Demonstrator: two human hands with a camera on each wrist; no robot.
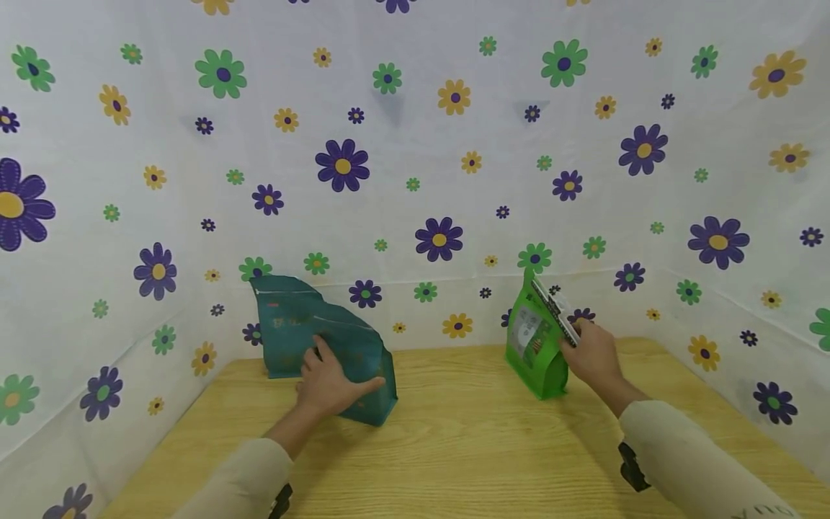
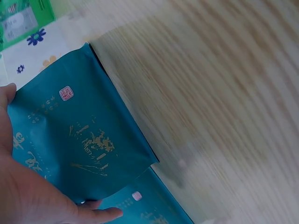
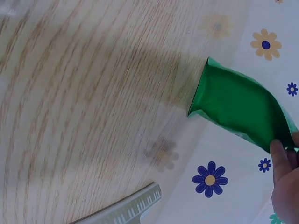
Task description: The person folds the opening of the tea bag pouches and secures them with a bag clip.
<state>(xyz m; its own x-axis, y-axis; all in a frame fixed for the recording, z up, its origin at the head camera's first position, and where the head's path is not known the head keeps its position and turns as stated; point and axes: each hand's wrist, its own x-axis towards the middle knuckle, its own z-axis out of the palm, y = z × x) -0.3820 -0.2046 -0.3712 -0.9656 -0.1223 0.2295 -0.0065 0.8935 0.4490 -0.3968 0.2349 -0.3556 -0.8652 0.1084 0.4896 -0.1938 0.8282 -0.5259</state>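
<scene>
Two teal bags with gold print stand side by side at the left; the rear-left teal bag [image 1: 279, 310] is partly covered by the front teal bag [image 1: 350, 339], which leans. My left hand [image 1: 327, 382] spans the front teal bag, thumb at its right side and fingers at its left. In the left wrist view, a finger lies over the edge between the bags. At the right, my right hand [image 1: 593, 353] pinches the upper edge of a green bag [image 1: 528, 328] beside a dark-and-white strip [image 1: 554, 310]. The right wrist view shows fingers [image 3: 280, 163] at that bag's [image 3: 243, 102] end.
Beneath the bags is a wood-grain table [image 1: 454, 432]. A white flower-print sheet [image 1: 389, 216] hangs behind and at both sides. A pale strip with white marks [image 3: 126, 207] crosses the bottom of the right wrist view; I cannot tell what it is.
</scene>
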